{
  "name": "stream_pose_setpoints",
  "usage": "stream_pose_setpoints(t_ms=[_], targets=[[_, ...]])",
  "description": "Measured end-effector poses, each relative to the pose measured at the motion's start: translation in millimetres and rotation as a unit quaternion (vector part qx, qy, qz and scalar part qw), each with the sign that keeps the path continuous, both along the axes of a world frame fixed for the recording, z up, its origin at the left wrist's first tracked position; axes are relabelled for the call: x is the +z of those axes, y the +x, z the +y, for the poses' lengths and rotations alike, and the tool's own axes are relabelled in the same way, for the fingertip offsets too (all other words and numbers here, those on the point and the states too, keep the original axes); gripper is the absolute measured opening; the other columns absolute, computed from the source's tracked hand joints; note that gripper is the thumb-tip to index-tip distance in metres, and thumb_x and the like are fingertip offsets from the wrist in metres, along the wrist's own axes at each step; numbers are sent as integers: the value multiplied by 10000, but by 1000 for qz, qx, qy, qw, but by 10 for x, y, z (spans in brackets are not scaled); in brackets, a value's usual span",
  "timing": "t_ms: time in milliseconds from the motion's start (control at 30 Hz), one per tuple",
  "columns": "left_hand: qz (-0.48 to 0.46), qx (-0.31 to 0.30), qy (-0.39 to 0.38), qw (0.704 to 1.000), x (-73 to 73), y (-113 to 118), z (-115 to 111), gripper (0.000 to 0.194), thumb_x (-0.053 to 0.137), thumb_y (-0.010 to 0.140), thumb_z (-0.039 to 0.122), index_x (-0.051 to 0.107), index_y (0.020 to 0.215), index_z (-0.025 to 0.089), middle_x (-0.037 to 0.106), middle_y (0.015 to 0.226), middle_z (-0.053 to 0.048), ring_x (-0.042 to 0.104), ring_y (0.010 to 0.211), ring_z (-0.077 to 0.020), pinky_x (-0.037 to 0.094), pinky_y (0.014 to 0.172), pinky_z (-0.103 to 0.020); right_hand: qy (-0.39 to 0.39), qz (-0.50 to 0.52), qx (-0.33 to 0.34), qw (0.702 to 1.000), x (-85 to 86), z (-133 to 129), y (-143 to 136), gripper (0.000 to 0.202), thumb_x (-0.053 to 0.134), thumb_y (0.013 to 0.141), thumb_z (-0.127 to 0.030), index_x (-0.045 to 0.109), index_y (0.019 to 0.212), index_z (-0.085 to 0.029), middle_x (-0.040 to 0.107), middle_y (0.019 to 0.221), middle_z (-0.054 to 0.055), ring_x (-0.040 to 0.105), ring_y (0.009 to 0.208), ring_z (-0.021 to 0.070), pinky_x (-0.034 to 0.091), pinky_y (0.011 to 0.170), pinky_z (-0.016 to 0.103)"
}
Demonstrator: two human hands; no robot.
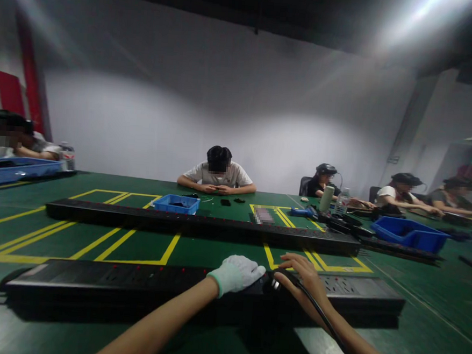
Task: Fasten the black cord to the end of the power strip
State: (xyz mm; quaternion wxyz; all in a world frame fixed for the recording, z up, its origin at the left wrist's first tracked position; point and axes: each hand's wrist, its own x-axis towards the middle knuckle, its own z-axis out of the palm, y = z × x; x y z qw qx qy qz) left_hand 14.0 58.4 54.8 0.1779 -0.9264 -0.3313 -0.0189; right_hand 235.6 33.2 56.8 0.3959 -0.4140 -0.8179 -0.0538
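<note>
A long black power strip (163,286) with rows of sockets and small red lights lies across the table in front of me. My left hand (237,274), in a white glove with a mint cuff, rests on its middle; the fingers curve over the strip and partly hide it. Just to the right, my bare right hand (303,281) grips a black plug (271,283) close above the sockets. Metal prongs show on the plug. Its thick black cable (326,321) runs back along my right forearm. Some right fingertips are hidden behind the plug.
A second long power strip (200,224) lies farther back on the green table (230,255), over yellow tape outlines. Behind it is a small blue bin (176,203). A larger blue bin (410,234), a green bottle (326,199) and tools stand right. Several people sit around.
</note>
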Motion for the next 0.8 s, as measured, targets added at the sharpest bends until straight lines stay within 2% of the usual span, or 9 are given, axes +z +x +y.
stream_pose_setpoints(t_ms=[133,300,467,600,800], targets=[[-4,13,-13,1000,1,17,4,289,307,982,233,569,1094,185,666,939,-83,655,813,-227,512,644,-307,9,-73,-4,997,150,-26,-148,181,649,820,-423,642,846,-243,662,1003,54,590,1030,264,448,894,440],[-2,28,-38,999,52,31,-19,312,278,987,234,572,1075,180,666,922,-85,649,833,-226,513,687,-325,-6,-143,-23,989,303,-21,-192,199,681,793,-428,648,805,-232,647,994,61,586,997,264,449,854,414],[0,25,-38,999,34,31,6,279,301,979,242,545,1107,199,658,904,-76,648,801,-222,507,656,-314,-93,-128,-10,987,284,160,-126,291,618,813,-515,677,780,-231,666,915,51,617,908,235,468,787,343],[6,14,-23,1000,-19,27,44,253,329,967,236,530,1116,200,652,908,-74,647,783,-223,500,624,-301,-171,-113,-22,979,268,261,-69,296,625,799,-516,695,747,-234,688,869,46,633,857,235,469,740,313],[18,6,-18,1000,31,12,-6,266,345,962,216,510,1170,200,653,948,-74,644,826,-222,505,657,-305,-138,-127,-34,982,355,253,-61,239,650,784,-457,689,739,-225,682,887,56,620,892,245,453,762,317]])
